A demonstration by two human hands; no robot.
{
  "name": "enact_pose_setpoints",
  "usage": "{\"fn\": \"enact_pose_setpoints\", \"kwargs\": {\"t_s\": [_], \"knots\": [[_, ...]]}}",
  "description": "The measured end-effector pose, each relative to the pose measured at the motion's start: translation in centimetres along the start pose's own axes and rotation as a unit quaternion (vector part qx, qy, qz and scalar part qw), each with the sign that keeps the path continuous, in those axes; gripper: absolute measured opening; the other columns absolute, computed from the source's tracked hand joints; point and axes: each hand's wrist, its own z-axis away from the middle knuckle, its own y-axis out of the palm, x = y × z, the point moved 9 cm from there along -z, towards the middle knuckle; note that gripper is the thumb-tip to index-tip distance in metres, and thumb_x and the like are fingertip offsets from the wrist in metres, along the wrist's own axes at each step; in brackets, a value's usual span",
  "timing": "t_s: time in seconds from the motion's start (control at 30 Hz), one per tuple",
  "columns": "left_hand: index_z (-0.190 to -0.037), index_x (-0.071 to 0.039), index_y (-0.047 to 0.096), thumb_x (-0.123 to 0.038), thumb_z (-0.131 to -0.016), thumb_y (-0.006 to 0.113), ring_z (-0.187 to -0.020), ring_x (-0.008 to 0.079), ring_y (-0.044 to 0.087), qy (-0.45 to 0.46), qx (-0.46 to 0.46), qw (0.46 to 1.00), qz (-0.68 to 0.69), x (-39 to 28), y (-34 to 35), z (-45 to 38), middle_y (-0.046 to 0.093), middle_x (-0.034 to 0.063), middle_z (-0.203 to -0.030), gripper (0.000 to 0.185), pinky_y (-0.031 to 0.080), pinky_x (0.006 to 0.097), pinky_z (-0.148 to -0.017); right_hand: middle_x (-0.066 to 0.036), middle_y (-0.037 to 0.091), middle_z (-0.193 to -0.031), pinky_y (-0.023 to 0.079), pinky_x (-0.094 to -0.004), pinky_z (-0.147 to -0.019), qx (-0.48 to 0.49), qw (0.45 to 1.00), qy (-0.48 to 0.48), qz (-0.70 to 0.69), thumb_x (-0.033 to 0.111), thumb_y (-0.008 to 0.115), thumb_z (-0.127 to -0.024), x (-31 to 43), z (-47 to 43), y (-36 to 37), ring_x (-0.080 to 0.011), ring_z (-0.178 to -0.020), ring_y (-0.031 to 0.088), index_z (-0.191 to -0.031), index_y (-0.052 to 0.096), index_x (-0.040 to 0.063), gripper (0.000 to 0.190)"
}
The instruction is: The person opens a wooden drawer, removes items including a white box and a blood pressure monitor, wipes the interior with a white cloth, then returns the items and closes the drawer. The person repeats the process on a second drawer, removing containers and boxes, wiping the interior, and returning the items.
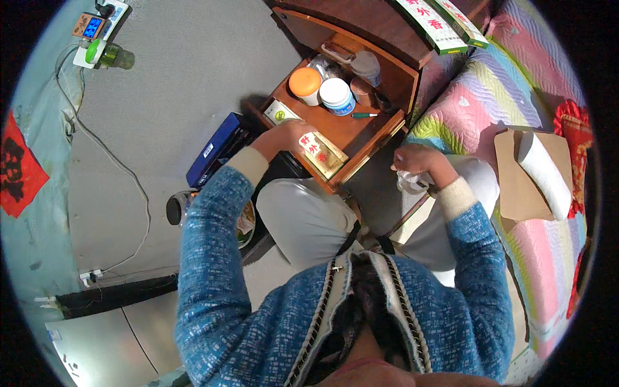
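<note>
An open wooden drawer [355, 133] lies before me. My left hand [290, 137] is on a long narrow box [321, 154] with red characters, along the drawer's left side; whether the fingers grip it cannot be told. Inside stand a jar with an orange lid [305, 83], a blue jar with a white lid [337, 94] and a clear plastic container [366, 67]. A small green and white tool [363, 115] lies near them. Right of the drawer, over my knee, my right hand [420, 163] holds a crumpled white tissue or cloth [411, 182].
Two long boxes [437, 29] lie on the cabinet top. At the right, a white roll [544, 174] rests on cardboard [512, 181] over a striped quilt [537, 251]. A dark blue box [213, 150] stands left of the drawer, near a dark-lidded jar [179, 208].
</note>
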Motion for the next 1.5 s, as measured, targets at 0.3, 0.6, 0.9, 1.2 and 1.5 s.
{"fn": "enact_pose_setpoints", "kwargs": {"t_s": [0.3,0.6,0.9,1.2,1.5], "knots": [[-0.137,-0.007,0.053,-0.039,-0.054,0.090,-0.119,0.0328,0.057,-0.110,0.368,0.921,0.063,-0.1,6.9,-5.8,0.057,0.0156,-0.133,0.097,0.045,0.0442,-0.098,-0.019,0.067,-0.105,0.048,-0.0472,-0.088,-0.009,1.000,-0.018,-0.015,0.047,0.061,-0.090,1.1,-1.2,0.1,-0.0389,-0.105,0.062,-0.104,0.068,0.005,0.044],[-0.134,0.000,0.053,-0.048,-0.046,0.091,-0.124,0.0361,0.052,-0.056,0.506,0.858,-0.063,2.7,10.5,-8.6,0.054,0.0211,-0.134,0.106,0.043,0.0459,-0.100,-0.017,0.068,-0.095,0.049,-0.0463,-0.079,-0.071,0.997,-0.007,-0.042,0.038,0.067,-0.086,0.1,0.6,-1.2,-0.0377,-0.092,0.065,-0.102,0.067,0.010,0.033],[-0.142,0.000,0.040,-0.045,-0.052,0.091,-0.130,0.0377,0.046,-0.077,0.584,0.807,-0.040,2.4,10.2,-8.5,0.048,0.0230,-0.141,0.113,0.042,0.0462,-0.100,-0.016,0.068,-0.092,0.049,-0.0469,-0.078,-0.107,0.991,-0.011,-0.075,0.038,0.067,-0.086,-1.2,1.8,-1.5,-0.0371,-0.092,0.064,-0.100,0.066,0.009,0.032],[-0.123,-0.007,0.053,-0.029,-0.049,0.091,-0.115,0.0344,0.051,0.068,0.350,0.933,-0.055,0.3,7.0,-6.6,0.056,0.0124,-0.116,0.086,0.044,0.0465,-0.093,-0.019,0.066,-0.106,0.048,-0.0503,-0.087,-0.062,0.995,0.015,-0.071,0.043,0.062,-0.089,-1.3,1.2,-1.4,-0.0395,-0.103,0.061,-0.101,0.064,0.009,0.036],[-0.108,-0.009,0.060,-0.017,-0.059,0.081,-0.100,0.0327,0.056,0.095,-0.029,0.986,-0.131,-5.7,-4.5,-1.8,0.058,0.0107,-0.103,0.054,0.047,0.0414,-0.086,-0.019,0.066,-0.107,0.048,-0.0483,-0.087,-0.031,0.999,-0.001,-0.032,0.045,0.062,-0.089,-1.0,-1.8,-0.2,-0.0403,-0.104,0.062,-0.104,0.066,0.006,0.042]]}}
